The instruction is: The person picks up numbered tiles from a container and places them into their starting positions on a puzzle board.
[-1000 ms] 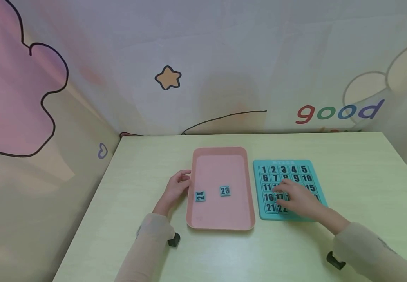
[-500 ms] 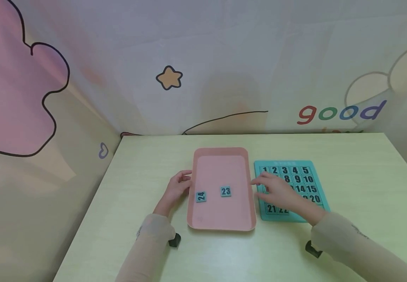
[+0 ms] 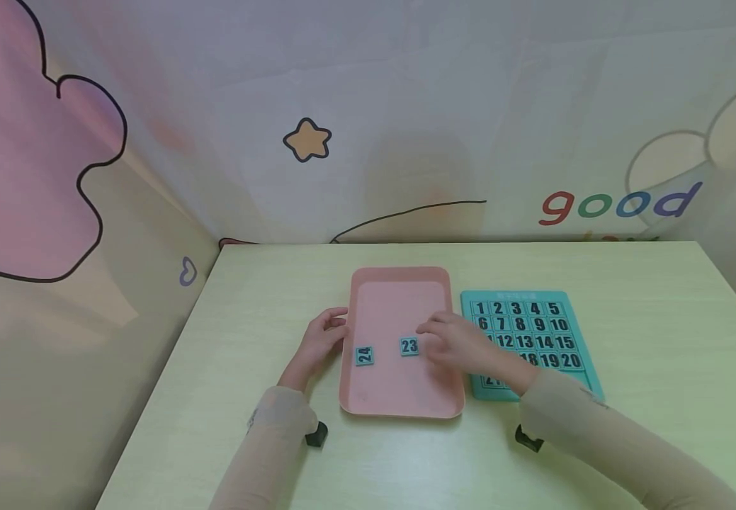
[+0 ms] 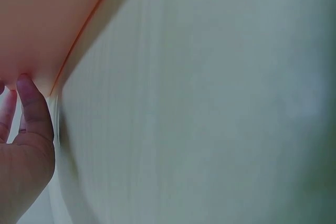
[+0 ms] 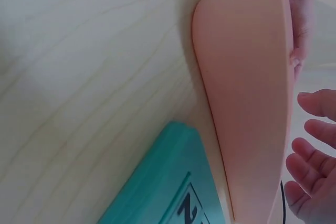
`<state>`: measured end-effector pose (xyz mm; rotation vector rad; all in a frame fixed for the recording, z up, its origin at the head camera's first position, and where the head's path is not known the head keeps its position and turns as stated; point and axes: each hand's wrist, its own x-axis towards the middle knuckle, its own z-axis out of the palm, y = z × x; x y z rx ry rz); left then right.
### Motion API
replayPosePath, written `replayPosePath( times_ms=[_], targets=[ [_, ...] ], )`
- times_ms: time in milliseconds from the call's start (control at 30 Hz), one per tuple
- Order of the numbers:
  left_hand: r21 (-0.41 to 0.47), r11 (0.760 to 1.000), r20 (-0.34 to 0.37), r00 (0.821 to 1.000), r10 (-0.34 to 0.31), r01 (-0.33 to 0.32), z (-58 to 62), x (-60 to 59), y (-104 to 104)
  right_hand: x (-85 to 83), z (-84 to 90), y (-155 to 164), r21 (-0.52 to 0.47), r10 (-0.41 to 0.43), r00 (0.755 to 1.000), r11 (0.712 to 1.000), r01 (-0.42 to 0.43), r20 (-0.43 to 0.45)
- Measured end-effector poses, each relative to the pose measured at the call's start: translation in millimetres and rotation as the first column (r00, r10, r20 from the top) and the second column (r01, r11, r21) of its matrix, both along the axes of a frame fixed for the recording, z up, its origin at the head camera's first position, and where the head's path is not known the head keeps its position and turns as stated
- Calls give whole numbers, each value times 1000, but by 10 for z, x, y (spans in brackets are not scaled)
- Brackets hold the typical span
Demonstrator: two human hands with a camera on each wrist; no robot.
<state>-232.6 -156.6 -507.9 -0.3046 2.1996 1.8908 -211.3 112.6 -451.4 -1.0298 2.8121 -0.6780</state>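
Note:
A pink tray lies on the table with two small numbered tiles in it. Tile 23 reads upright near the middle, while tile 24 lies turned sideways near the left wall. My left hand rests at the tray's left edge; in the left wrist view, the thumb touches the outer wall. Over the tray's right half reaches my right hand, its fingertips just right of tile 23. In the right wrist view its fingers are parted and loosely bent, with nothing between them.
Right of the tray lies a teal number board with rows of numbered tiles; the right forearm crosses over its lower part. A printed wall cloth rises behind the table's far edge.
My right hand has moved left from over the number board, across the tray's right rim, to beside tile 23. The left hand and both tiles have stayed put.

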Motion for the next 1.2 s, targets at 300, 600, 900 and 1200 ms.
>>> replayPosePath(
  times_ms=[300, 600, 900, 1200],
  targets=[
    [-6, 1000, 39, 999, 7, -7, 17, 0, 0, -81, -122, -206, 148, -53, 998, 987, 56, -26],
    [-5, 1000, 40, 999, 7, -7, 34, 7, 1, -121, -205, -282, 214, -77, 996, 973, 83, -35],
    [8, 1000, 12, 1000, 0, 0, 41, 10, 12, -160, -247, -276, 183, -79, 995, 979, 89, -57],
    [-13, 1000, 30, 1000, -5, 5, 73, 20, 12, -199, -20, -44, 85, -131, 991, 988, 131, -7]
  ],
)
